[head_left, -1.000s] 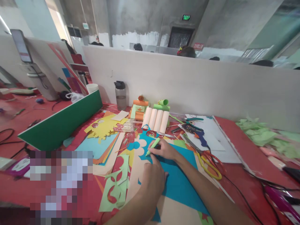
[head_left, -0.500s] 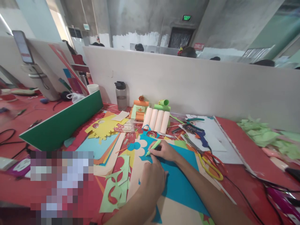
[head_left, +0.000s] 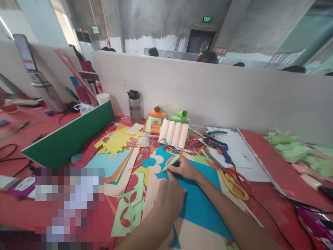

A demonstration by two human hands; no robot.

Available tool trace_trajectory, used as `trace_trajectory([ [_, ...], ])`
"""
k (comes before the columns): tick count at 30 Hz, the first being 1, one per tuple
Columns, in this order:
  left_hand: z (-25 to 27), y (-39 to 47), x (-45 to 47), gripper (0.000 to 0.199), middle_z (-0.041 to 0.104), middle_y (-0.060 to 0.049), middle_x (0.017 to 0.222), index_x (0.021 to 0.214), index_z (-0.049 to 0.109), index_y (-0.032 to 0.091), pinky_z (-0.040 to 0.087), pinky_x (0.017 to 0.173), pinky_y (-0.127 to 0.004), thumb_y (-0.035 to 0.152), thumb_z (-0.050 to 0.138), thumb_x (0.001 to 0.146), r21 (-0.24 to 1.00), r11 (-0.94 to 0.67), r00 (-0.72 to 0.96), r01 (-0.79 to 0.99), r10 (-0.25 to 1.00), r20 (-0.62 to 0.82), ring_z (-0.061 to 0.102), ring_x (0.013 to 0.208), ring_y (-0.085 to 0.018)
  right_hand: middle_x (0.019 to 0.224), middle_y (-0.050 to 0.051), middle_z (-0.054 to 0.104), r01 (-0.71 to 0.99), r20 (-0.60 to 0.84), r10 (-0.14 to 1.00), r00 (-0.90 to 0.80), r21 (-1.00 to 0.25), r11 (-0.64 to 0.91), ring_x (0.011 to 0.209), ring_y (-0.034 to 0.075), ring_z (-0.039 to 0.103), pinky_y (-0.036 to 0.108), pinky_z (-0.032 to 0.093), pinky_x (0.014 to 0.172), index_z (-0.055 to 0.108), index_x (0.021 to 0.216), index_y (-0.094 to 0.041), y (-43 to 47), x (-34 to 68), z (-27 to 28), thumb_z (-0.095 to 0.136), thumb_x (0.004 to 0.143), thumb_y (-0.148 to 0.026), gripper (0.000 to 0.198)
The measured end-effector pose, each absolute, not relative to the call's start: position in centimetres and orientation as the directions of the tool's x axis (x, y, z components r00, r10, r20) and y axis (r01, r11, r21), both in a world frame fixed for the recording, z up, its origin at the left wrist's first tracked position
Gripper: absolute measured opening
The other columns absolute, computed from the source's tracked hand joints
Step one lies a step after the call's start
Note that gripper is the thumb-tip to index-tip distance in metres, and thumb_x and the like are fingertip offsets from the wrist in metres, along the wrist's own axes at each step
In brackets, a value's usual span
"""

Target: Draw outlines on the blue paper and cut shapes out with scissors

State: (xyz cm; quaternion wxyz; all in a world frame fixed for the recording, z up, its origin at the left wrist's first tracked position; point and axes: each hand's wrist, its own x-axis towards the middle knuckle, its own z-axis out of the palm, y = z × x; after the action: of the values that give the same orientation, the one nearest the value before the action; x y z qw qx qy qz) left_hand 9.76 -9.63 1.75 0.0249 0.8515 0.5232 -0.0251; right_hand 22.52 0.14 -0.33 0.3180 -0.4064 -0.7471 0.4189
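My right hand (head_left: pixel 183 167) is closed around a light green pen (head_left: pixel 173 160), whose tip touches the left part of a blue paper sheet (head_left: pixel 205 198). A thin curved line shows on the blue by the tip. My left hand (head_left: pixel 170 194) lies over the sheet's left edge, index finger stretched toward the pen tip and thumb apart; its other fingers are partly hidden. Just left of the pen is a scalloped, flower-like peach shape (head_left: pixel 157 168) with a rounded blue piece (head_left: pixel 149 162) beside it. Peach paper (head_left: pixel 200 236) lies beneath the blue sheet.
Green paper with cut-out holes (head_left: pixel 125 211) lies left of my hands. Yellow-handled scissors (head_left: pixel 235 187) and a blue glue gun (head_left: pixel 223 149) lie to the right. Peach paper rolls (head_left: pixel 173 133) and a water bottle (head_left: pixel 134 107) stand ahead, before a white partition (head_left: pixel 221 93).
The pen and my right hand have shifted very slightly, with the tip still on the blue paper. My left hand stays in nearly the same place.
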Motion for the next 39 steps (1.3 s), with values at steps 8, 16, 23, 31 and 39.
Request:
trace_trajectory([
  [8,2.1,-9.5,9.6,0.054,0.062,-0.035,0.131,0.135,0.063,0.001,0.045,0.062,-0.035,0.038,0.042,0.102,-0.021,-0.466,0.463,0.884,0.882,-0.091,0.068,0.079,-0.029,0.086,0.007,0.076,0.336,0.145,0.881,-0.45,-0.887,0.317,0.07,0.017,0.067,0.025,0.054,0.062,0.078,0.085,-0.016,0.1,22.4,-0.2,0.071,0.087,-0.039,0.024],
  [16,2.8,-9.5,9.7,0.055,0.06,-0.034,0.136,0.137,0.061,0.001,0.049,0.066,-0.036,0.038,0.039,0.103,-0.042,-0.461,0.449,0.886,0.879,-0.161,0.071,0.083,-0.029,0.079,0.005,0.073,0.34,0.118,0.898,-0.425,-0.898,0.278,0.051,0.011,0.057,0.021,0.045,0.047,0.075,0.084,-0.014,0.2,22.3,-0.5,0.069,0.088,-0.038,0.025],
  [23,3.6,-9.3,9.4,0.054,0.056,-0.035,0.139,0.138,0.06,0.0,0.054,0.07,-0.038,0.036,0.04,0.103,0.016,-0.448,0.443,0.894,0.877,-0.188,0.072,0.088,-0.031,0.071,0.001,0.067,0.317,0.099,0.911,-0.401,-0.918,0.24,0.045,0.009,0.053,0.02,0.042,0.042,0.071,0.083,-0.015,0.2,22.4,-0.6,0.067,0.09,-0.039,0.025],
  [31,3.6,-9.2,9.2,0.055,0.046,-0.034,0.15,0.144,0.055,0.001,0.056,0.074,-0.041,0.035,0.036,0.104,0.035,-0.43,0.428,0.902,0.879,-0.21,0.073,0.095,-0.034,0.069,0.0,0.066,0.326,0.102,0.917,-0.385,-0.915,0.238,0.043,0.008,0.052,0.019,0.041,0.041,0.07,0.081,-0.015,0.1,22.5,-0.8,0.065,0.09,-0.037,0.024],
  [39,3.2,-9.1,9.1,0.054,0.045,-0.032,0.151,0.144,0.055,0.002,0.056,0.075,-0.041,0.034,0.035,0.104,0.023,-0.429,0.424,0.903,0.88,-0.216,0.073,0.096,-0.033,0.071,0.0,0.066,0.329,0.099,0.935,-0.342,-0.919,0.218,0.04,0.007,0.052,0.019,0.04,0.037,0.067,0.078,-0.016,0.0,22.2,-0.5,0.063,0.088,-0.031,0.019],
])
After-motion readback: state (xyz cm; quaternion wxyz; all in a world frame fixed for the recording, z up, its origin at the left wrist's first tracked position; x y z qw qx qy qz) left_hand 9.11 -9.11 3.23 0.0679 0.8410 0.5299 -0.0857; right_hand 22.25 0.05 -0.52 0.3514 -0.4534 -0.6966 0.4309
